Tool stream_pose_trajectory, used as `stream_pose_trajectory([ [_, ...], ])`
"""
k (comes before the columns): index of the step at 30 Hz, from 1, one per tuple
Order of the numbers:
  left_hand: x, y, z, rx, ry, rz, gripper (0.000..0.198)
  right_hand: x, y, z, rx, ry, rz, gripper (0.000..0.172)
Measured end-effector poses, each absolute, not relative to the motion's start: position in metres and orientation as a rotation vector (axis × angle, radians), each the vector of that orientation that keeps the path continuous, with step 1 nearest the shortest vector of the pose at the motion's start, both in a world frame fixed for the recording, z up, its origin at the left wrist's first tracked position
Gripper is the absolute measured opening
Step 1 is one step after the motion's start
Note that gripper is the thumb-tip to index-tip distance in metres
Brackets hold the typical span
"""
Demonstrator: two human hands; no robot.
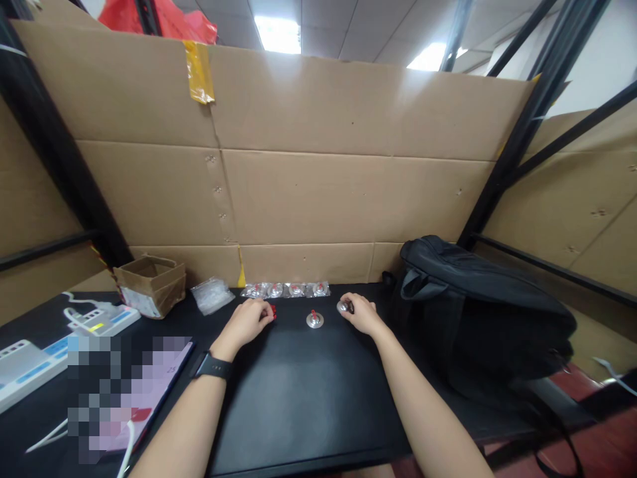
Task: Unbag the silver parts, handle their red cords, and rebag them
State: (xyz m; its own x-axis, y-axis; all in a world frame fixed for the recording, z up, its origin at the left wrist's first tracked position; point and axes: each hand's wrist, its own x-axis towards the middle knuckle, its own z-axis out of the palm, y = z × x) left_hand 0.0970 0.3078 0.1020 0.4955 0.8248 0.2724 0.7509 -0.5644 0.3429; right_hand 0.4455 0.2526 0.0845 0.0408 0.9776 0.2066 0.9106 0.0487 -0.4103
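A small silver disc (pixel 318 322) with a red tip standing up at its middle lies by itself on the black tabletop (pixel 303 398), between the person's two hands, and neither hand touches it.

The left hand (pixel 253 320) is to the left of the silver disc. Its fingers are drawn in to a narrow pinch, with a small red piece (pixel 273 311) showing at the tips of the thumb and forefinger; most of that piece is hidden behind the fingers, so its full shape cannot be told. A dark watch (pixel 213 366) is strapped round this wrist.

The right hand (pixel 363 315) is to the right of the silver disc, its fingers curled and close together around a rounded silver piece (pixel 342 307). Part of that piece shows beyond the fingertips on the side facing the disc; the rest is covered by the hand. Whether it touches the tabletop cannot be told.

Behind the silver disc, a row of four clear packets (pixel 296 290) lies near the foot of the cardboard wall (pixel 308 199), each with a silver round and a touch of red inside. Farther to the left of the disc are a crumpled clear plastic bag (pixel 212 297) and, beyond it, a cardboard box (pixel 149 289) with its top uncovered. Well to the disc's right stands a large black bag (pixel 488 318).
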Motion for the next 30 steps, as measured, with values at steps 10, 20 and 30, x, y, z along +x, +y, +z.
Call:
stream_pose_trajectory([
  [10, 0.130, 0.282, 0.117, 2.240, 1.074, 0.979, 0.019, 0.445, 0.252, 0.088, -1.833, -1.895, 0.115, 0.044],
  [20, 0.132, 0.285, 0.111, 2.249, 1.143, 0.962, 0.026, 0.443, 0.248, 0.097, -1.822, -2.021, 0.138, 0.028],
  [30, 0.143, 0.280, 0.109, 2.373, 1.224, 0.965, 0.018, 0.440, 0.246, 0.102, -1.806, -2.140, 0.061, 0.039],
])
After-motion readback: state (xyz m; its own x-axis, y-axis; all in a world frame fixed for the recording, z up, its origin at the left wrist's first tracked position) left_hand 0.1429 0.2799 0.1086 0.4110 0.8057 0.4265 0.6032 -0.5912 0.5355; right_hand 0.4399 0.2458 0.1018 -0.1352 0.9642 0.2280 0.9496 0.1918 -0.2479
